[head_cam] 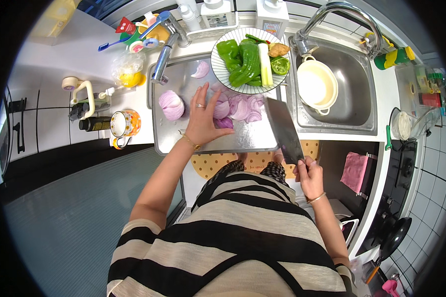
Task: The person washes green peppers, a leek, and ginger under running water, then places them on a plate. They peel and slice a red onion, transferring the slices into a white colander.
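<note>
My left hand [202, 120] is spread over the metal board [178, 139], its fingers beside cut red onion pieces [239, 107]; whether it touches them I cannot tell. A darker purple onion piece [224, 123] lies by its thumb. Left of that hand sits a larger cut chunk of red onion [171, 105], and a single onion slice [200, 69] lies farther back. In my right hand [310, 176] is the handle of a cleaver [285, 130], its broad blade pointing away over the board's right edge. Behind the onion, a striped plate [217, 65] holds green peppers [249, 61], a leek piece [264, 67] and ginger [278, 49].
To the right, a cream two-handled pot [317, 85] sits in the steel sink [353, 89] below a curved faucet [338, 7]. Another tap [165, 59] overhangs the board's back left. A flowered mug [131, 123] stands left of the board, near the counter edge.
</note>
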A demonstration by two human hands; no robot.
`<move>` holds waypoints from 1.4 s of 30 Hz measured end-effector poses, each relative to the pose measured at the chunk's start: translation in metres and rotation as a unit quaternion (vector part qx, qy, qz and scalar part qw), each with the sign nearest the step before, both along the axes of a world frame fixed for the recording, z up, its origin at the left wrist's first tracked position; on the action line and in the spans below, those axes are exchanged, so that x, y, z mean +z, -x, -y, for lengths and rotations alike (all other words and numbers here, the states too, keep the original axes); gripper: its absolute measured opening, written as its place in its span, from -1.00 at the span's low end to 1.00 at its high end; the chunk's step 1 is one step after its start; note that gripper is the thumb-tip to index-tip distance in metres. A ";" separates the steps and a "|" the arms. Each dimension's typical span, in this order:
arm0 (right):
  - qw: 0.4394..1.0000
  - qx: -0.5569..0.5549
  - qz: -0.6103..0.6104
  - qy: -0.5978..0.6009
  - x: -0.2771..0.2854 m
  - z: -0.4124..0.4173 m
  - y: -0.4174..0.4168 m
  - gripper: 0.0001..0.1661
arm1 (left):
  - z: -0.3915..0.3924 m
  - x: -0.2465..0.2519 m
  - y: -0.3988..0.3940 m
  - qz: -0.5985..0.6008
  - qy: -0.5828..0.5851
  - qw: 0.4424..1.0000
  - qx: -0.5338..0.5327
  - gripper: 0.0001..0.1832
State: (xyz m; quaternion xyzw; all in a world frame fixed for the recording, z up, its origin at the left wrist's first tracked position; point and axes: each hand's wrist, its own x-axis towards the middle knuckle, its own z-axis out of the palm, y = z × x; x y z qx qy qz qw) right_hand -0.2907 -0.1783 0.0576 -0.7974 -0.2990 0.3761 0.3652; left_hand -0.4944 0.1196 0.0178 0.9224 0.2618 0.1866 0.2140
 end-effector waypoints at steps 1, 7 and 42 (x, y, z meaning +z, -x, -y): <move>0.996 -0.055 -0.067 0.003 -0.007 -0.002 0.007 -0.77 | 0.004 -0.003 -0.007 0.008 -0.006 1.000 0.024 0.18; 0.968 -0.140 -0.205 -0.032 -0.062 -0.044 0.027 -0.72 | 0.029 -0.024 -0.062 -0.021 -0.040 0.986 0.163 0.15; 0.964 0.172 0.076 -0.190 0.054 -0.122 0.067 -0.78 | 0.034 0.071 -0.062 0.326 -0.056 0.892 0.309 -0.64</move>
